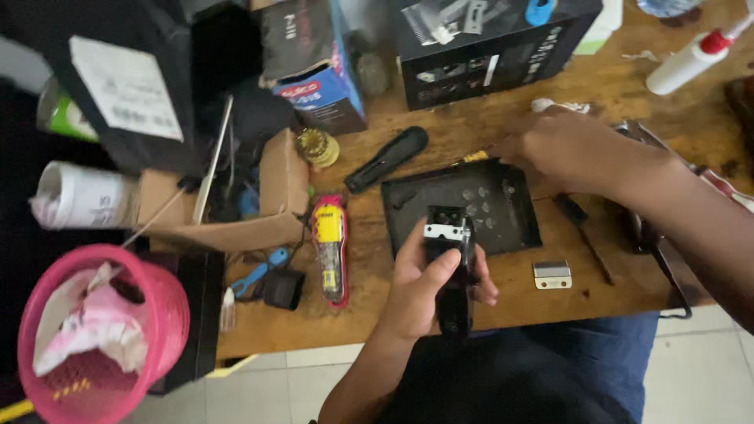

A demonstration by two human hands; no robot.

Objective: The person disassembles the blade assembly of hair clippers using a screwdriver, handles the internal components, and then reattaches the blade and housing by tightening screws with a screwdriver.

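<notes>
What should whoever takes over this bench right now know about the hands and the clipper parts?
Left hand grips the black hair clipper upright, blade end up, above the black tray.
Right hand rests at the tray's far right corner; what it holds is hidden.
A loose metal blade lies on the wooden table right of the tray; a screwdriver lies beside it.
Small screws seem to sit in the tray.
A red-yellow clipper body lies left.

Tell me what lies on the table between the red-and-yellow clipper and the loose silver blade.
In the head view, the left hand holding a black clipper sits between the red-and-yellow clipper and the loose silver blade, below the black tray.
</notes>
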